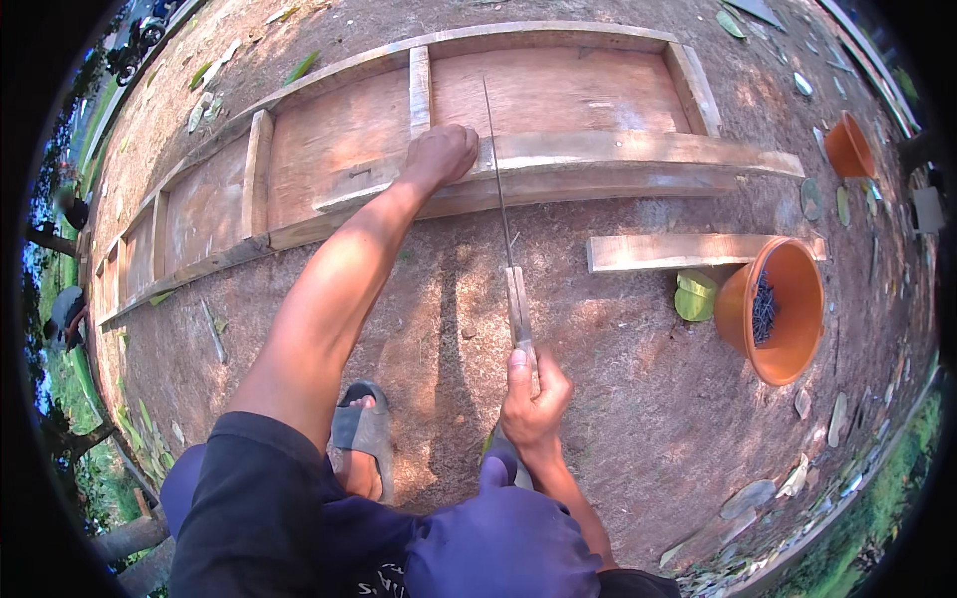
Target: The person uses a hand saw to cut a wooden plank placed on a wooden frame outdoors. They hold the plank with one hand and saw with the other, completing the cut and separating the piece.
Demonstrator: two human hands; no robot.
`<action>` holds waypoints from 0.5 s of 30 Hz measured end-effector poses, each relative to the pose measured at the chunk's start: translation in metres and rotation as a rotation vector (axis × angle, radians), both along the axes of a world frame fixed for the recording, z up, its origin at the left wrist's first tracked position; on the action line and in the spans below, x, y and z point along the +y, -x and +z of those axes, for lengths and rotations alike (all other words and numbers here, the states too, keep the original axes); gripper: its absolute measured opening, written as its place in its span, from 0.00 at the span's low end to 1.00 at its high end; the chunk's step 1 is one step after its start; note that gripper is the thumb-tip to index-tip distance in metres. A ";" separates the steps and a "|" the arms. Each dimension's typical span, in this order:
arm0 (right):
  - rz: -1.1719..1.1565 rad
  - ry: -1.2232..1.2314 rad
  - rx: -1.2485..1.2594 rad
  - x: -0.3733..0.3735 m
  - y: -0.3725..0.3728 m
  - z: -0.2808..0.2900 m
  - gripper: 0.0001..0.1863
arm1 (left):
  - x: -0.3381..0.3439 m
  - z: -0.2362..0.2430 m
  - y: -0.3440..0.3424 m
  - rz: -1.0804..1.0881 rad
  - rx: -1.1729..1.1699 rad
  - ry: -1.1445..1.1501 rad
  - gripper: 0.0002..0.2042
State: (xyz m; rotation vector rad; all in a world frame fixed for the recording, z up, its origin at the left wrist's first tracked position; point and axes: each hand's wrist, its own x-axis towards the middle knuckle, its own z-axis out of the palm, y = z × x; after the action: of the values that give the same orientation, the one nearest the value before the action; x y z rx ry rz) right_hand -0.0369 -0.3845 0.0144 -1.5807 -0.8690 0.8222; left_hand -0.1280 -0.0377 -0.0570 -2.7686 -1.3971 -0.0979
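My right hand is wrapped round the wooden handle of a handsaw. Seen nearly edge-on, its thin blade points away from me and crosses a loose wooden plank just right of my left hand. My left hand is closed at the plank's near edge and presses it against the frame; its fingertips are hidden. That plank lies along the near side of a long wooden frame backed with plywood panels. A nail shows on the plank to the left of my left hand.
A short board lies on the dirt at right. Beside it an orange bucket holds many nails. Another orange bucket stands farther back. Leaves are scattered about, and my sandalled foot is below my left arm. People are at the far left.
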 end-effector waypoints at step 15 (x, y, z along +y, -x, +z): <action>-0.013 0.124 -0.023 0.005 0.013 0.028 0.14 | 0.005 -0.005 0.012 0.100 -0.052 0.031 0.16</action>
State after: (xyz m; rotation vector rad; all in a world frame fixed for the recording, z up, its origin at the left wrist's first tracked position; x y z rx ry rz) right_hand -0.0500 -0.3795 0.0422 -1.7056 -0.8371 0.8639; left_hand -0.1405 -0.0330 -0.0623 -2.7336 -1.5590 -0.1472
